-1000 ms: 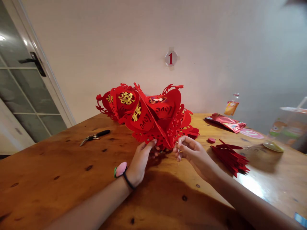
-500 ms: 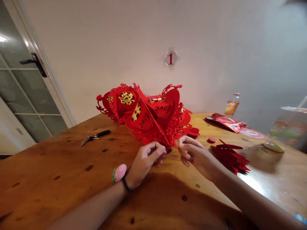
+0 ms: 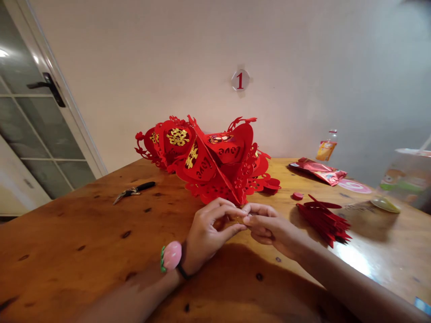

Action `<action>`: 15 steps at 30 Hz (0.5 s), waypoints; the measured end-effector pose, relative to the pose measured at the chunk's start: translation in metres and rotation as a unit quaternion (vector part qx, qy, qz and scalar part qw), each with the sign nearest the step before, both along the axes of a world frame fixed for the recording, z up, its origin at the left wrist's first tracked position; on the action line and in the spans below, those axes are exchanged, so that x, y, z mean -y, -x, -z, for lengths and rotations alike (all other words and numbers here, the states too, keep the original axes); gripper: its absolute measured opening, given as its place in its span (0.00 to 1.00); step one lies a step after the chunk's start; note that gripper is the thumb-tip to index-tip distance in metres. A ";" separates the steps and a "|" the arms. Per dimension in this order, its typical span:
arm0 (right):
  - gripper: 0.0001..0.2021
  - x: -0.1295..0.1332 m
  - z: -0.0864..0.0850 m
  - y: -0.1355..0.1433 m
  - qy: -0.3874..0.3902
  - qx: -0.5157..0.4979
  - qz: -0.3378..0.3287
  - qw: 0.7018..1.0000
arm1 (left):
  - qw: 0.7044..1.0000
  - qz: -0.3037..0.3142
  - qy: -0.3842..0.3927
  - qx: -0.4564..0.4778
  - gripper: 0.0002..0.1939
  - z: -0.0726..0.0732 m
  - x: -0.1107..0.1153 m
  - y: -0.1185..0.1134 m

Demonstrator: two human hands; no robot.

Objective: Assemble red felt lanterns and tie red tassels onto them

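A red paper lantern (image 3: 204, 169) with gold characters, cut-out flowers and the word "Love" lies on its side on the wooden table. Just in front of its near tip, my left hand (image 3: 213, 231) and my right hand (image 3: 269, 226) meet, fingertips touching. My left thumb and fingers close toward the right fingertips around a tiny yellowish thing, too small to make out. My right thumb and forefinger pinch at the same spot. A strawberry-shaped pink ornament (image 3: 172, 255) sits on a black band at my left wrist.
Left on the wooden table (image 3: 84, 269) lies a black-handled metal cutting tool (image 3: 134, 191). To the right are a small red disc (image 3: 297, 196), a bundle of red pieces (image 3: 323, 224), a red foil packet (image 3: 318, 169), a pink round card (image 3: 355, 186), a bottle (image 3: 326, 149) and a clear cup (image 3: 404, 179).
My hands have come together from either side of the lantern's near tip, and the fingertips now touch. The left hand has opened from its curled pose and shifted right. The lantern has stayed put.
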State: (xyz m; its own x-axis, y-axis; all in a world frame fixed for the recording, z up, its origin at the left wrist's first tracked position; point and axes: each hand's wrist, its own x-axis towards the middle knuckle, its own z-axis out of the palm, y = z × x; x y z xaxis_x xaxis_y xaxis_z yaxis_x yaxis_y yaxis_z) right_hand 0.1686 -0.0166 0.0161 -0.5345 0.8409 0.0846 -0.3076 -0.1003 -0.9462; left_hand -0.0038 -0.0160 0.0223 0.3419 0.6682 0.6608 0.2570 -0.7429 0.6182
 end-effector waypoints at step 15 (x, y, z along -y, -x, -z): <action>0.08 0.001 0.002 0.003 0.021 0.021 -0.006 1.000 | 0.999 -0.012 -0.018 0.023 0.04 0.000 0.000 0.001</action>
State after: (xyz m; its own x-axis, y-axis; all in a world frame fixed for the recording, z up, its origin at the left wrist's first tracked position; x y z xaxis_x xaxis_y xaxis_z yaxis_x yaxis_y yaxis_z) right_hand 0.1660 -0.0172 0.0141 -0.5475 0.8363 0.0270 -0.2664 -0.1436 -0.9531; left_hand -0.0048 -0.0158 0.0227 0.2938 0.6514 0.6996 0.2467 -0.7587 0.6029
